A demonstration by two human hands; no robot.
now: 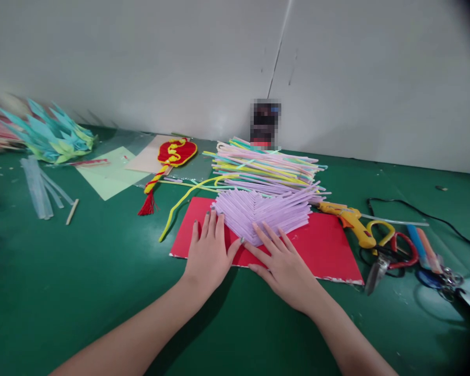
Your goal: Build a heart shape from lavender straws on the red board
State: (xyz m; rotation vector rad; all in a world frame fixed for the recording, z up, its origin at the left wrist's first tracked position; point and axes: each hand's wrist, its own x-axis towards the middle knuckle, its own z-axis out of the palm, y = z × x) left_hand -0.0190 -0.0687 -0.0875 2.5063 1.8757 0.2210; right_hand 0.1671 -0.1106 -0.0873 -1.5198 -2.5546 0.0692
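A heart-shaped fan of lilac straws (264,209) lies on a red sheet of card (325,248) on the green table. My left hand (209,253) rests flat on the card with its fingers spread, the fingertips touching the heart's left lower edge. My right hand (284,266) also lies flat and open, its fingers pressing the heart's lower tip from the right. Neither hand holds anything.
Behind the heart is a pile of pastel straws (266,167). A yellow glue gun (348,219), scissors (387,253) and markers (423,245) lie to the right. A red and yellow tasselled ornament (172,156), pale green paper (109,175), clear glue sticks (41,188) and a teal paper craft (58,138) are on the left.
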